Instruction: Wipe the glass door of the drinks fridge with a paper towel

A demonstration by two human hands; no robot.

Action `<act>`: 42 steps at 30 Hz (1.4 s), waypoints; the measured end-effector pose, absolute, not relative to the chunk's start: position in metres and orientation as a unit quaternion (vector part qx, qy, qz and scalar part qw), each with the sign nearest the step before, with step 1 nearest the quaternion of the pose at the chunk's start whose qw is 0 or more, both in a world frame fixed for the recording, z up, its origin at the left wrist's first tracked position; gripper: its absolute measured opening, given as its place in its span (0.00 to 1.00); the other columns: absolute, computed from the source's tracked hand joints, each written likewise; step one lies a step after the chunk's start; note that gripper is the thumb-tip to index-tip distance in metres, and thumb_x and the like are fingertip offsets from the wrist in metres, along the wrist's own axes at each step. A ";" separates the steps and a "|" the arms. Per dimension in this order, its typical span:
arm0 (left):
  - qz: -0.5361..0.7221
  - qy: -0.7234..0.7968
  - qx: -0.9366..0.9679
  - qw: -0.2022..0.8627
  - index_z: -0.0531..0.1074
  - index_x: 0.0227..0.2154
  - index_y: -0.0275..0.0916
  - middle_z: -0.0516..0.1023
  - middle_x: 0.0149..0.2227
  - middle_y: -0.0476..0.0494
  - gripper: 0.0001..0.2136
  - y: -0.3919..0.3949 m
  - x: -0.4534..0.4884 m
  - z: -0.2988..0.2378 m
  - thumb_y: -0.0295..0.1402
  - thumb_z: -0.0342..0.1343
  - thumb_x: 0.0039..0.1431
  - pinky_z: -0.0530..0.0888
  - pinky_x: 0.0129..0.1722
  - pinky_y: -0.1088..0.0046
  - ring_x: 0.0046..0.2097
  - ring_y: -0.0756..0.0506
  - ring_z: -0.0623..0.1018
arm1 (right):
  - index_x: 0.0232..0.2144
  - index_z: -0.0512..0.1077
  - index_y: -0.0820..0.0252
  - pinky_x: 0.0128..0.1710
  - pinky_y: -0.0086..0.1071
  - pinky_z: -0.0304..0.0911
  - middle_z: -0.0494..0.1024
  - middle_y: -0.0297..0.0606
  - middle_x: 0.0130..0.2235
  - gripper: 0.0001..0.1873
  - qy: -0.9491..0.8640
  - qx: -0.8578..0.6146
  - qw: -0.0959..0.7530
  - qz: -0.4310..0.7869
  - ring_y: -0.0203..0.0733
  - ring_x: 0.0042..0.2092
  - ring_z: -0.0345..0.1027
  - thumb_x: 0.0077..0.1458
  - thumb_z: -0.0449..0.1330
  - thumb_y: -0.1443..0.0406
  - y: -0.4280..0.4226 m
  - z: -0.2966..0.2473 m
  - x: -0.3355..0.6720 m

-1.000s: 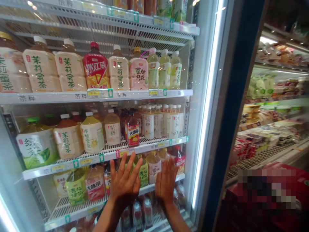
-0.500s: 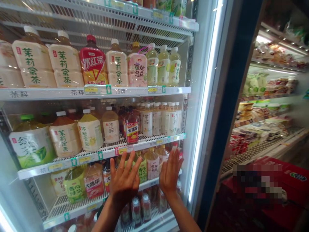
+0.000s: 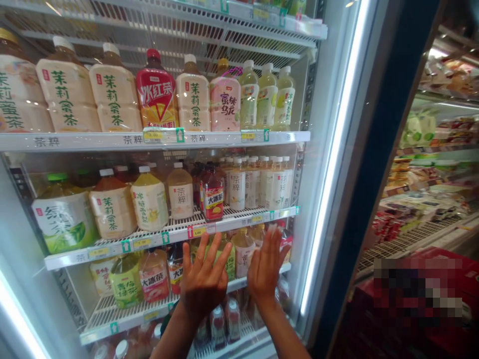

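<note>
Both of my hands are raised in front of a lit drinks cooler. My left hand (image 3: 206, 274) has its fingers spread and holds nothing. Close to its right, my right hand (image 3: 266, 269) is upright, fingers stretched out and nearly together, also holding nothing. They overlap the lower shelf, where a green tea bottle (image 3: 126, 283) and a pinkish bottle (image 3: 153, 277) stand left of my hands. Just above my fingertips, a red iced tea bottle (image 3: 213, 194) stands at the front of the middle shelf (image 3: 172, 234). Whether my hands touch anything is unclear.
Large tea bottles (image 3: 117, 97) line the upper shelf (image 3: 209, 139). A bright light strip (image 3: 333, 159) and a dark frame (image 3: 374, 164) border the cooler's right side. Beyond it are shelves of packaged food (image 3: 415, 199) and red boxes (image 3: 426, 254), partly blurred out.
The view has shifted slightly, so the shelves and bottles now sit farther right in the picture. My hands keep nearly the same raised pose.
</note>
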State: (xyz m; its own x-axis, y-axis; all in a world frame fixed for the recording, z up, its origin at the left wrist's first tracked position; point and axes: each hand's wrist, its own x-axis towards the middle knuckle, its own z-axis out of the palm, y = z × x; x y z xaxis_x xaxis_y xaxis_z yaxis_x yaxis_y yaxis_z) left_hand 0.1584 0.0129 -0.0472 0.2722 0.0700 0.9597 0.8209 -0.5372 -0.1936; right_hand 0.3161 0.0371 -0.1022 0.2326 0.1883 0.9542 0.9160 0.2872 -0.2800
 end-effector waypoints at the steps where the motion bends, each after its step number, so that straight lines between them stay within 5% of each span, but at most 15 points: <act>1: -0.516 -0.313 -0.709 0.365 0.72 0.59 0.47 0.70 0.64 0.46 0.25 0.012 0.159 -0.047 0.27 0.56 0.58 0.44 0.74 0.49 0.71 0.42 0.61 | 0.74 0.37 0.60 0.71 0.68 0.33 0.45 0.49 0.75 0.34 -0.523 -0.517 0.610 -0.295 0.51 0.76 0.33 0.71 0.43 0.69 0.040 -0.085 0.315; 4: -0.507 -0.310 -0.720 0.358 0.72 0.59 0.45 0.70 0.65 0.46 0.25 0.009 0.155 -0.048 0.25 0.54 0.59 0.43 0.75 0.49 0.72 0.42 0.59 | 0.74 0.36 0.60 0.71 0.67 0.35 0.45 0.49 0.75 0.35 -0.542 -0.511 0.598 -0.295 0.51 0.76 0.34 0.70 0.43 0.69 0.038 -0.075 0.298; 9: -0.458 -0.349 -0.748 0.331 0.68 0.63 0.48 0.61 0.70 0.47 0.26 -0.004 0.114 -0.056 0.29 0.56 0.61 0.41 0.75 0.50 0.74 0.41 0.53 | 0.73 0.39 0.66 0.74 0.59 0.32 0.42 0.49 0.75 0.37 -0.630 -0.462 0.505 -0.368 0.48 0.76 0.33 0.67 0.47 0.71 0.024 -0.141 0.284; 15: -0.475 -0.374 -0.692 0.394 0.59 0.68 0.55 0.47 0.75 0.50 0.34 -0.011 0.053 -0.032 0.30 0.60 0.60 0.37 0.74 0.46 0.76 0.39 0.45 | 0.74 0.35 0.61 0.71 0.68 0.35 0.43 0.48 0.75 0.35 -0.553 -0.503 0.601 -0.283 0.53 0.76 0.32 0.70 0.43 0.69 0.032 -0.082 0.274; 23: -0.504 -0.396 -0.654 0.401 0.57 0.69 0.52 0.46 0.75 0.49 0.35 -0.015 0.017 -0.013 0.28 0.60 0.60 0.35 0.74 0.45 0.76 0.37 0.44 | 0.74 0.37 0.61 0.74 0.60 0.34 0.45 0.43 0.74 0.39 -0.633 -0.458 0.516 -0.352 0.46 0.76 0.34 0.66 0.48 0.73 0.018 -0.123 0.220; 29: -0.500 -0.383 -0.650 0.425 0.58 0.69 0.47 0.48 0.75 0.46 0.33 -0.006 0.004 -0.025 0.29 0.58 0.61 0.39 0.74 0.46 0.75 0.38 0.48 | 0.74 0.34 0.60 0.71 0.66 0.34 0.41 0.46 0.75 0.37 -0.571 -0.490 0.595 -0.284 0.52 0.76 0.31 0.68 0.43 0.70 0.023 -0.058 0.221; 36: -0.506 -0.381 -0.645 0.427 0.57 0.69 0.48 0.48 0.74 0.50 0.34 -0.005 0.004 -0.027 0.30 0.59 0.60 0.40 0.75 0.50 0.75 0.41 0.50 | 0.73 0.38 0.70 0.74 0.56 0.28 0.37 0.46 0.75 0.39 -0.709 -0.420 0.453 -0.340 0.52 0.76 0.31 0.65 0.48 0.72 -0.005 -0.126 0.169; 42: -0.509 -0.378 -0.646 0.425 0.59 0.68 0.48 0.49 0.74 0.50 0.33 -0.005 0.002 -0.028 0.30 0.58 0.60 0.41 0.74 0.49 0.75 0.41 0.51 | 0.73 0.35 0.67 0.73 0.60 0.29 0.38 0.47 0.75 0.37 -0.620 -0.459 0.542 -0.332 0.50 0.76 0.29 0.68 0.45 0.72 0.013 -0.061 0.183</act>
State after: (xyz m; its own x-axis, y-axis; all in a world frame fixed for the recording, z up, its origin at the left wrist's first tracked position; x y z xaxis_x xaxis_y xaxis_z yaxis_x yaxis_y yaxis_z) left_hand 0.0025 -0.0047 -0.0278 0.1956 0.0553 0.9791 0.9215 -0.3521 -0.1642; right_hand 0.1826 0.0134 -0.0612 0.0099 0.2095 0.9778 0.9300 0.3574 -0.0860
